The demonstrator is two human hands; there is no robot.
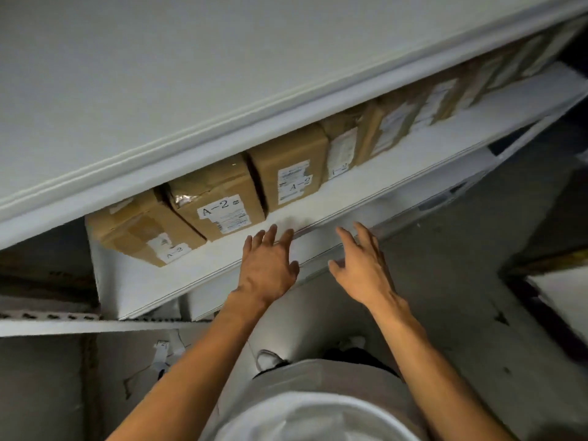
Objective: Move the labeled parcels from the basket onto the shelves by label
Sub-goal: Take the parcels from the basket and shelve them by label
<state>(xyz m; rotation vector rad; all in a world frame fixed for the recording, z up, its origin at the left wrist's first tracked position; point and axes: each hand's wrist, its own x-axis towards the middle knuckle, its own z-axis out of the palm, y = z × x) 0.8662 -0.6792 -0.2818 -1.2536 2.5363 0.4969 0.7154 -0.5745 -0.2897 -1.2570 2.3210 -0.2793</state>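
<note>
A white shelf board (375, 183) carries a row of brown cardboard parcels. Three of them, at the left (140, 230), the middle (216, 198) and the right (291, 171), show white labels reading A-2. More parcels (391, 122) run on to the far right, too blurred to read. My left hand (267, 265) hovers at the shelf's front edge with fingers spread and holds nothing. My right hand (362, 265) is beside it, just below the edge, fingers straight and empty. No basket is in view.
A wide white upper shelf (222, 74) overhangs the parcels. A lower white shelf (47, 326) juts out at the left. Grey floor (477, 281) lies to the right, with a dark-edged white object (563, 297) at the far right. My feet stand below.
</note>
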